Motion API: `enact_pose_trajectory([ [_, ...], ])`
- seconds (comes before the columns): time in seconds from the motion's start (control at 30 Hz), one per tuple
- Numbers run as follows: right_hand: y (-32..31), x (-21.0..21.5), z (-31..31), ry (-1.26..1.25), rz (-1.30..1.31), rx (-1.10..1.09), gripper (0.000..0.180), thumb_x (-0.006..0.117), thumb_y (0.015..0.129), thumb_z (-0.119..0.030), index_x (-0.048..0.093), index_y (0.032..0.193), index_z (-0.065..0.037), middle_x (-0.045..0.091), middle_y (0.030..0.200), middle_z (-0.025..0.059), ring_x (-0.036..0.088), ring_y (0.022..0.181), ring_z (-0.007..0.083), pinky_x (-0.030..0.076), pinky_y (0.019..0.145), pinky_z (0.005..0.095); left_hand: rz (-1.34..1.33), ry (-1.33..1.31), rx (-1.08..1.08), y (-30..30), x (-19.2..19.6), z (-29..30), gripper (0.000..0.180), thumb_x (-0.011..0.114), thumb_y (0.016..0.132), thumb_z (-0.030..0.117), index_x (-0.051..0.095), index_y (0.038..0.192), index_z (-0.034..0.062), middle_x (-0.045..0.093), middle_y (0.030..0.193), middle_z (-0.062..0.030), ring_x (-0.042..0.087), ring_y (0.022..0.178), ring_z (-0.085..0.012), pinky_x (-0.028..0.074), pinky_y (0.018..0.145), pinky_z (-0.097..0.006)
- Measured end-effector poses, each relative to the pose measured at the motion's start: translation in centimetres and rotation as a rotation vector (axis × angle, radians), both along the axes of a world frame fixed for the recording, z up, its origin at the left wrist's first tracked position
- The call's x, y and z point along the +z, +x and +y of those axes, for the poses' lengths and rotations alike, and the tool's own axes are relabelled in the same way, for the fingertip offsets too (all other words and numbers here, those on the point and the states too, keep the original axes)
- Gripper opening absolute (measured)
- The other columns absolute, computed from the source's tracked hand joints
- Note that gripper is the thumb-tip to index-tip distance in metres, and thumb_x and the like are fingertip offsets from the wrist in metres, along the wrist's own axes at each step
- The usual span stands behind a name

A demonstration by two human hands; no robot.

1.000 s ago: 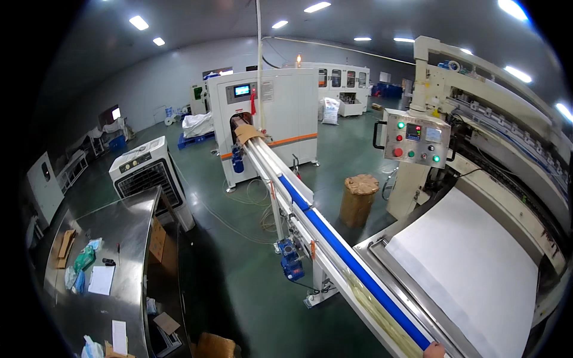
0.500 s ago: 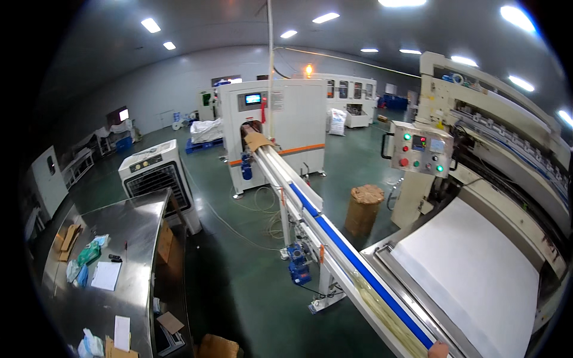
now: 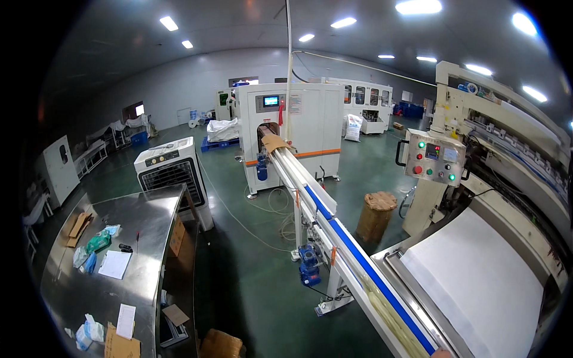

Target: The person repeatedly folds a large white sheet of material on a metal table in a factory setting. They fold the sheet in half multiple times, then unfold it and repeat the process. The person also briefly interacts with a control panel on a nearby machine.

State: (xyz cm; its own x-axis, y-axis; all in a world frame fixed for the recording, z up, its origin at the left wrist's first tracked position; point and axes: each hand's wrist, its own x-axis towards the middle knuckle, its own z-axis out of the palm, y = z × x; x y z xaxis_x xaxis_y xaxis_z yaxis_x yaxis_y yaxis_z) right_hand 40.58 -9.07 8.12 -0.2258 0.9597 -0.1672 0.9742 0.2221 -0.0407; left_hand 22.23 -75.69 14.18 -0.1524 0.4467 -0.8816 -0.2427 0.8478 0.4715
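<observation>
Only a small part of my right hand shows at the lower edge, by the near end of the conveyor's blue rail. Its fingers are mostly cut off by the frame, so what it holds, if anything, is hidden. My left hand is out of view. Beside the blue rail, pale yellowish, glossy material lies lengthwise in the conveyor's trough. To the right, a broad white sheet slopes down from a large cream-coloured machine.
The conveyor leads away to a white cabinet machine. A control box with lit buttons juts out above a brown wrapped roll. On the left stand a metal table with papers and bags and an air cooler.
The whole view has shifted, with the scene sliding to the right and slightly down. Less of my right hand shows at the lower edge than before.
</observation>
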Motion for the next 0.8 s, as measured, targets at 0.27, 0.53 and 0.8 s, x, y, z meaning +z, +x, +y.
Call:
enact_pose_trajectory([
  [0.27,1.1,-2.5,1.6,0.036,0.030,0.058,0.035,0.041,0.088,-0.028,0.063,0.109,-0.010,0.063,0.105,0.0209,0.061,0.099,0.0353,0.048,0.084,0.0477,-0.173,-0.323,0.002,0.2,1.1,0.8,0.046,0.043,0.093,0.050,0.056,0.122,0.0164,0.059,0.116,-0.0113,0.056,0.103,-0.0237,0.044,0.086,-0.040],
  [0.53,-1.7,-0.3,-1.4,0.297,0.358,-0.331,0.029,0.052,0.082,-0.026,0.062,0.074,0.000,0.063,0.077,0.0199,0.061,0.072,0.0378,0.047,0.065,0.0463,0.385,0.192,-0.053,0.9,-0.8,5.6,0.043,0.045,0.091,0.045,0.057,0.118,0.0145,0.059,0.112,-0.0126,0.057,0.101,-0.0254,0.044,0.085,-0.040],
  [0.8,-1.9,0.8,-2.0,0.200,0.366,-0.365,0.030,0.051,0.083,-0.027,0.066,0.081,-0.001,0.065,0.085,0.0216,0.063,0.080,0.0378,0.050,0.071,0.0463,0.452,0.208,-0.052,1.1,-1.2,5.9,0.039,0.046,0.089,0.040,0.058,0.115,0.0127,0.060,0.108,-0.0139,0.057,0.098,-0.0270,0.044,0.084,-0.040],
])
